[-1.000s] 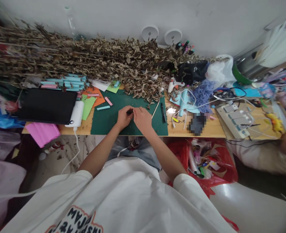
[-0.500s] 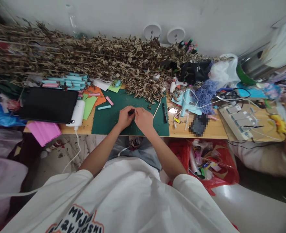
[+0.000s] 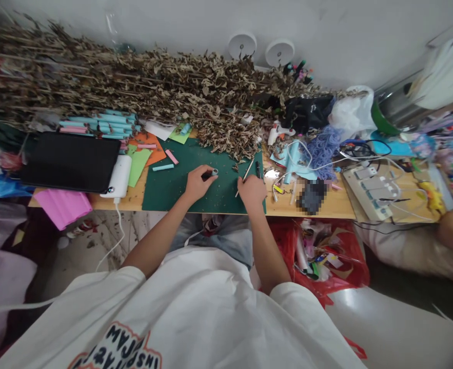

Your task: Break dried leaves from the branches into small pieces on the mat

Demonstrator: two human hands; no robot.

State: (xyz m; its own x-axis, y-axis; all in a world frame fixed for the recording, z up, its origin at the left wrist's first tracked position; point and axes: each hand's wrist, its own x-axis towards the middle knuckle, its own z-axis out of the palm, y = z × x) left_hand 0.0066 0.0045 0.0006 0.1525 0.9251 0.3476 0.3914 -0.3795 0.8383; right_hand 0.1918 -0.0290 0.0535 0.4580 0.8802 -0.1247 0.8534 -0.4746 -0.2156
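Observation:
My left hand (image 3: 198,183) is closed around a small dark tube (image 3: 210,174) with a pale rim, held over the left-middle part of the green cutting mat (image 3: 180,197). Most of the tube is hidden by the fingers. At the mat's right side, the fingers of my right hand (image 3: 252,191) are bent around a thin pale stick (image 3: 249,168), which slants across the mat. A black pen (image 3: 258,168) lies just beyond that hand, partly covered by it. Left of my left hand are a blue paper roll (image 3: 163,167) and a pink one (image 3: 171,156).
Dried leafy stems (image 3: 164,82) pile along the wall. A black tablet (image 3: 72,161), a white power bank (image 3: 118,177) and stacked blue rolls (image 3: 113,124) are at left. A glue gun (image 3: 279,132), blue yarn (image 3: 323,146) and a power strip (image 3: 368,192) are at right.
My hands were together over the middle of the mat and are now apart. The right one has moved right to the thin stick; the left one keeps the small dark tube, its end now showing.

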